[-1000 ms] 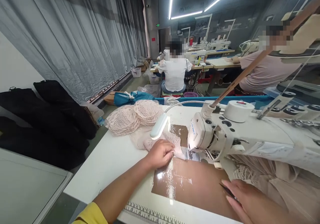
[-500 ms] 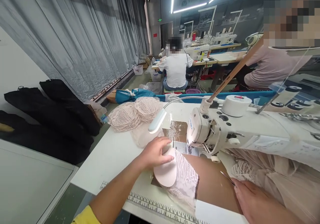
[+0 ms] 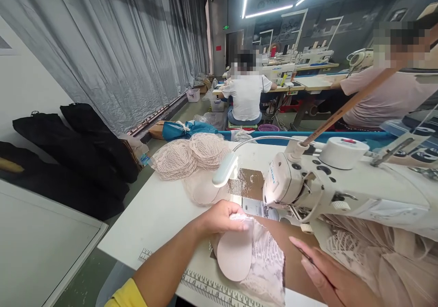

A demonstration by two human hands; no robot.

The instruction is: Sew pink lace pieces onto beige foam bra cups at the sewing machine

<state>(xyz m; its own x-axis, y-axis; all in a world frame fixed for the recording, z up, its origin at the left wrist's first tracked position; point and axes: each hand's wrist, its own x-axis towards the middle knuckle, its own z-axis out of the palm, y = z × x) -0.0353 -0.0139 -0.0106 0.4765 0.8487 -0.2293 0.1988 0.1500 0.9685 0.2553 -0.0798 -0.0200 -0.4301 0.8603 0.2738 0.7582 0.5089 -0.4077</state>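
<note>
Head view: left hand (image 3: 222, 218) pinching lace piece (image 3: 268, 254) over brown sheet (image 3: 297, 273); right hand (image 3: 330, 270) gripping slim tool (image 3: 304, 254) near sewing machine (image 3: 284, 179).

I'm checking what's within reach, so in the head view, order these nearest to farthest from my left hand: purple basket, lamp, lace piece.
1. Lace piece, held in the left hand.
2. Lamp, beyond the hand, above the table.
3. Purple basket, well past the table.
</note>
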